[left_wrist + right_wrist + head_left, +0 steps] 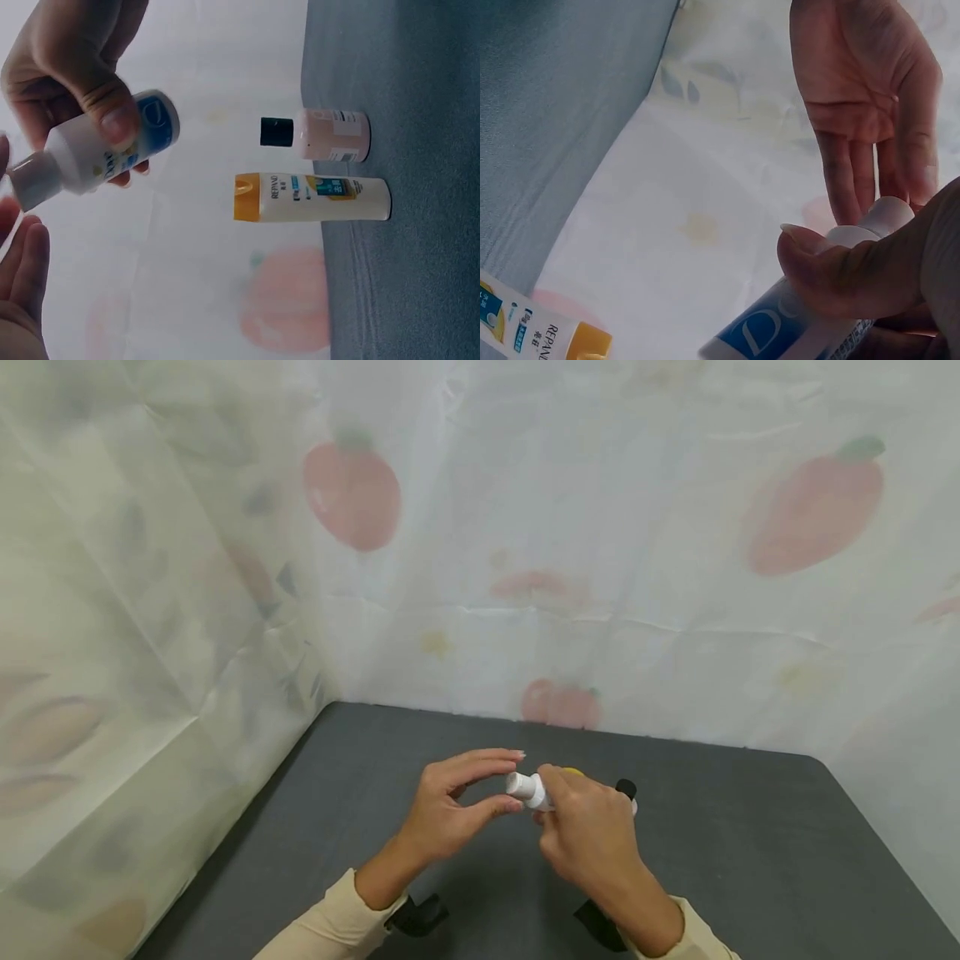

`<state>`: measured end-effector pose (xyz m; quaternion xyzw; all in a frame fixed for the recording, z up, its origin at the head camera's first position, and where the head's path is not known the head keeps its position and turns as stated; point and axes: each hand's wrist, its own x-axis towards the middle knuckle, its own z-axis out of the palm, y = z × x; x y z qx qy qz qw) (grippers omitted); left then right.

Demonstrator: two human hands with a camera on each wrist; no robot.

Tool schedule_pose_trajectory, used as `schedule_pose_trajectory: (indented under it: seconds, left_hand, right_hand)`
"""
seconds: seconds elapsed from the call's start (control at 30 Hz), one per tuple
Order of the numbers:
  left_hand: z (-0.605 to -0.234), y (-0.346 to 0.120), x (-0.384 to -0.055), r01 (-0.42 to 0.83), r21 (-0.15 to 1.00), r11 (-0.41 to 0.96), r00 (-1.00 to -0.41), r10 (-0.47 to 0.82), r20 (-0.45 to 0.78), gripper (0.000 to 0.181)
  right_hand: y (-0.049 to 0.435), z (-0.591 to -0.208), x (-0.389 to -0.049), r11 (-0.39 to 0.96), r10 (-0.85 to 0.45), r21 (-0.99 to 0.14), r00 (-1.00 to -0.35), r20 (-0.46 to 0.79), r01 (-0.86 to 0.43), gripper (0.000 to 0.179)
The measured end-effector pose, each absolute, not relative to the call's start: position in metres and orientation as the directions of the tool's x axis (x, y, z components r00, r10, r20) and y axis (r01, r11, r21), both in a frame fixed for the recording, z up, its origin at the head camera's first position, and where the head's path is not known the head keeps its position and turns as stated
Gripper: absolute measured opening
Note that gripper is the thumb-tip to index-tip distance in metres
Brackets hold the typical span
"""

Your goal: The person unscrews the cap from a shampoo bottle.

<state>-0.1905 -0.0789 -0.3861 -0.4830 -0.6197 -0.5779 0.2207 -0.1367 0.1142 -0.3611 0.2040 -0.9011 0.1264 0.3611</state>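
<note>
Above the table, my right hand grips a small white and blue Dove bottle, tilted with its white cap toward the left. In the right wrist view the thumb lies along the side of the bottle. My left hand is held around the cap end, thumb below and fingers above, with a gap between fingers and cap in the head view. Beyond the hands stand a white REPAND bottle with an orange-yellow cap and a pale pink bottle with a black cap.
The dark grey table stretches out on both sides of the hands. A pale curtain printed with fruit hangs along its back edge, and more of the printed sheet closes off the left side.
</note>
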Motion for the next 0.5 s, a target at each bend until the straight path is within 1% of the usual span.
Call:
schedule_pose_trajectory:
  seconds: [0.1, 0.23, 0.33, 0.5]
  left_hand:
    - [-0.3853, -0.0795, -0.1924, 0.855, 0.489, -0.171, -0.404, 0.371, 0.836, 0.04]
    - [-0.3861, -0.0798, -0.1928, 0.865, 0.474, -0.165, -0.381, 0.397, 0.835, 0.035]
    - [-0.3881, -0.0795, -0.193, 0.874, 0.462, -0.148, -0.377, 0.393, 0.839, 0.032]
    - [-0.3911, -0.0784, -0.1933, 0.869, 0.472, -0.149, -0.39, 0.383, 0.838, 0.03]
  right_hand:
    - [0.1155, -0.3618, -0.1377, 0.882, -0.28, -0.082, -0.656, 0.701, -0.464, 0.042]
    - [0.1153, -0.3618, -0.1369, 0.883, -0.287, -0.083, -0.671, 0.684, -0.462, 0.04]
    - [0.1148, -0.3617, -0.1362, 0.886, -0.289, -0.083, -0.682, 0.672, -0.457, 0.041]
    - [0.1141, -0.3616, -0.1353, 0.888, -0.292, -0.077, -0.685, 0.667, -0.453, 0.042]
